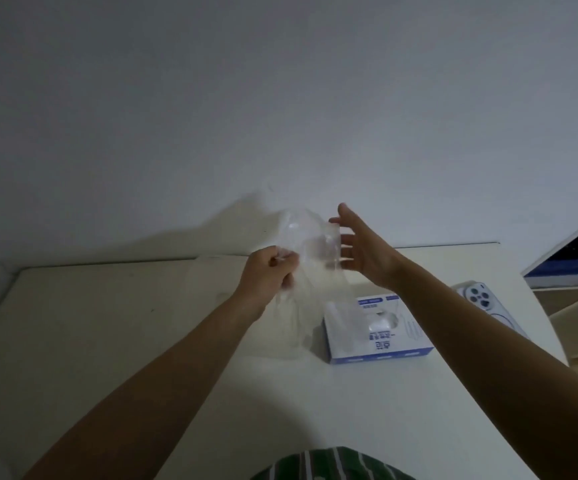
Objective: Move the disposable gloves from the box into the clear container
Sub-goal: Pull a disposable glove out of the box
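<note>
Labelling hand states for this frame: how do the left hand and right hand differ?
The left hand has curled fingers gripping the clear film; the right hand has straight, spread fingers and grips nothing. The left hand sits lower in the picture, the right hand higher, nearer the box. Both are raised above the table, flanking the film.

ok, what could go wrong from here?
1. Only the left hand grips the clear plastic; the right hand is open, so it may slip.
2. Its hanging tail may catch on the box.
3. The phone lies near the table edge beside the right forearm; a sweep could knock it.
</note>
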{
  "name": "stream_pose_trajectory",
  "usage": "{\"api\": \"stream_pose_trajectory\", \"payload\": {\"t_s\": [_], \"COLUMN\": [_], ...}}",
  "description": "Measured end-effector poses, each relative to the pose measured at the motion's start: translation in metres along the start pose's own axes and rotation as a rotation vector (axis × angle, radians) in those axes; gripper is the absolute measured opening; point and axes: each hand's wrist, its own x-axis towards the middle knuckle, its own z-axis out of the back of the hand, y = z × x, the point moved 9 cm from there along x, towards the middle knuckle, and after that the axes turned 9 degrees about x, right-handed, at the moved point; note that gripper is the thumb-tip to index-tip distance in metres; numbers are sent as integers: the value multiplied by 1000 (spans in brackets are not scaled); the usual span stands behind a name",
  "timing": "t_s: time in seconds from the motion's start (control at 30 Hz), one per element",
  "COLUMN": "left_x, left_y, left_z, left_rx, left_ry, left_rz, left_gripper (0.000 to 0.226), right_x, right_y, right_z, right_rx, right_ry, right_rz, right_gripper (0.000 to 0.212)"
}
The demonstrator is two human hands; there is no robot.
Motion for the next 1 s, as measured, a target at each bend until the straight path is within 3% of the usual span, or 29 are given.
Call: {"api": "stream_pose_trajectory", "payload": {"t_s": [0.07, 0.13, 0.2, 0.27, 0.4, 0.47, 0.57, 0.67, 0.73, 0.77, 0.83, 0.93, 1.0], "left_x": [-2, -5, -8, -12, -8, -5, 0, 10, 15, 17, 20, 25, 26], "left_y": [18, 35, 56, 73, 90, 100, 111, 108, 99, 95, 91, 95, 100], "left_z": [25, 43, 61, 72, 98, 106, 107, 115, 115, 114, 106, 94, 83], "left_rx": [-39, -58, -61, -150, -384, -276, -10, 489, 712, 756, 829, 975, 1144], "left_ry": [-55, -42, 36, 133, 137, 93, 35, -111, -183, -202, -191, -136, -67], "left_rz": [50, 91, 156, 228, 278, 296, 246, 112, 4, -42, -91, -99, -111], "left_gripper": [10, 11, 14, 24, 50, 43, 10, 18, 18, 16, 14, 11, 29], "right_x": [7, 16, 28, 37, 52, 61, 77, 60, 33, 29, 39, 62, 71], "right_y": [-20, -27, -23, -19, -37, -43, -35, -8, -1, -9, -46, -99, -133], "right_z": [-29, -48, -61, -73, -125, -144, -148, -150, -165, -172, -178, -153, -141], "right_rx": [-129, -220, -231, -323, -687, -841, -1002, -1045, -1081, -1114, -1244, -1359, -1397], "right_ry": [63, 18, -73, -84, 168, 218, 79, -165, -181, -102, 69, 112, 171], "right_rz": [-61, -30, 27, 35, -67, -63, 84, 563, 819, 805, 555, 140, -71], "right_gripper": [61, 43, 25, 24, 31, 32, 27, 28, 21, 17, 18, 28, 48]}}
